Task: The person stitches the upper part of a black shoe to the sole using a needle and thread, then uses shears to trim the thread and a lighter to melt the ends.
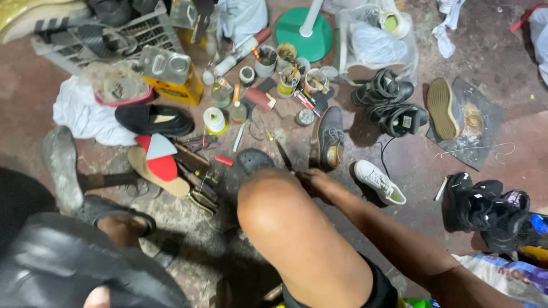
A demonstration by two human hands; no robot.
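Observation:
My right hand [313,181] reaches from the lower right to just past my bare knee [285,222], which hides part of it. Its fingers close on a thin dark metal tool [283,155] that points up and left over the floor. A grey lace-up shoe [330,140] and a white sneaker [379,182] lie close to this hand. Of my left hand [98,297] only a fingertip shows at the bottom left, pressed against a large glossy black shoe [57,262] near my lap. Its grip is hidden.
The floor is crowded: black boots [388,105], a black loafer [154,118], red and tan insoles [162,166], a thread spool [214,120], a yellow can [171,77], cups of tools [288,80], a green round stand base [304,28], black sneakers [485,208] at right.

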